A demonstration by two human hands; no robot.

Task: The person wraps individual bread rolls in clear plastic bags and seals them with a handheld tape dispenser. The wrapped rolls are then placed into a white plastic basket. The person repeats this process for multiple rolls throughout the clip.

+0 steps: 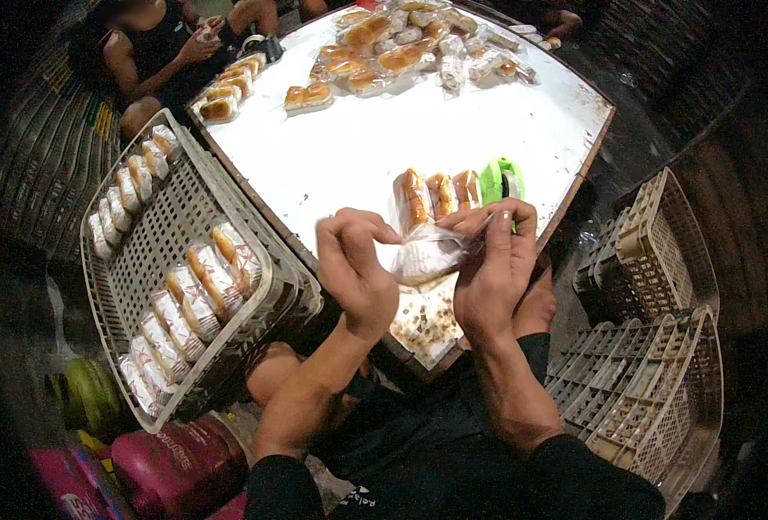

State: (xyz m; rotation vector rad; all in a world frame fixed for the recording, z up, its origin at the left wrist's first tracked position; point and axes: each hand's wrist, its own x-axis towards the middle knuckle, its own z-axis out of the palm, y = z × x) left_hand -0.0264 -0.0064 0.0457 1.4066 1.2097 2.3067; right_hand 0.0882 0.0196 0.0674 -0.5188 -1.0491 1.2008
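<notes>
Between my hands, over the near corner of the white table (371, 143), is a clear plastic bag (426, 260) with a pale item inside. My right hand (497, 273) pinches the bag's gathered end between thumb and fingers. My left hand (361, 266) is at the bag's other side with curled fingers; whether it grips the film is unclear. Just beyond, several golden bread rolls (416, 198) stand side by side, at least partly in clear film. A bright green tape dispenser (501, 179) stands to their right, partly hidden by my right hand.
A plastic crate (263, 279) at the left holds rows of wrapped rolls (185, 318). Bagged buns (364, 58) lie heaped at the table's far side. Another person (137, 58) sits at the far left, holding something. Empty-looking crates (637, 383) stand at the right. A maroon bag (176, 461) lies lower left.
</notes>
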